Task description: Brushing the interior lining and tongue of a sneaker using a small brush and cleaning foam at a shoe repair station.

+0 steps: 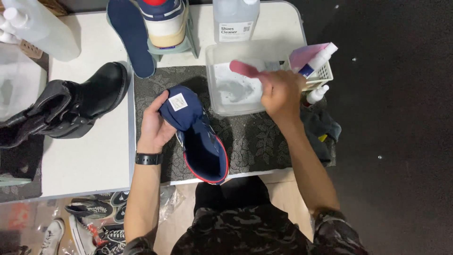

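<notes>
Centre frame, the left hand [155, 126] grips the navy high-top sneaker with red-trimmed sole [200, 137]; the right hand [282, 94] closes around a pink-handled brush [246, 69], dipped in the clear plastic tub [226, 101]. Scrubbing looks yet to come.

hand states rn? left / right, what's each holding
Left hand: closed on the navy shoe, gripping its tongue end.
Right hand: closed on a pink-handled brush over the clear plastic tub.

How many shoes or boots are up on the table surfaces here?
3. A navy sneaker held by the left hand on the patterned mat, a black boot at left, and another sneaker on a stand at the top. More lie on the floor, partly hidden.
</notes>
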